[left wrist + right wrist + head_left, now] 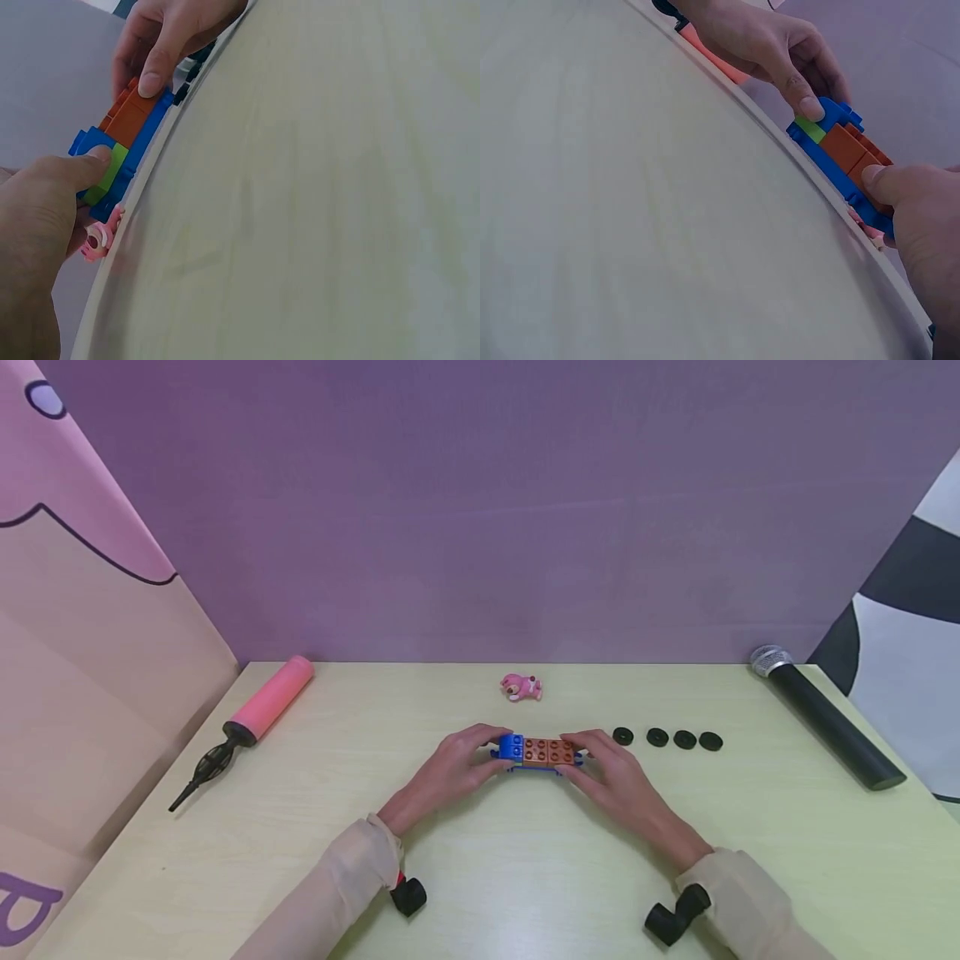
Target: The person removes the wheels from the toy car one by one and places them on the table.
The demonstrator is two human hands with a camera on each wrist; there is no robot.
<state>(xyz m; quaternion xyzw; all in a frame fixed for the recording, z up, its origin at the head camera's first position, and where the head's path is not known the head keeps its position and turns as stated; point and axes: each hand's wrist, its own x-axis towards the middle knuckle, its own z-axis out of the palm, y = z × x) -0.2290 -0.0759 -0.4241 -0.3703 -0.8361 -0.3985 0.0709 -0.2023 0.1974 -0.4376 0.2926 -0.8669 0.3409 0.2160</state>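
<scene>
A toy block vehicle has a blue base, a blue block on a green one at its left end, and orange-brown studded blocks at its right end. My left hand pinches the left end, its thumb on the blue and green blocks in the left wrist view. At the other end my right hand pinches the orange-brown blocks, thumb on the near side. Both hands hold the vehicle level near the middle of the table. Several black discs, like toy wheels, lie in a row right of the right hand.
A small pink bear figure lies behind the vehicle. On the left is a pink hand pump with a black nozzle; on the right lies a black microphone. A purple wall stands at the back of the pale wooden table.
</scene>
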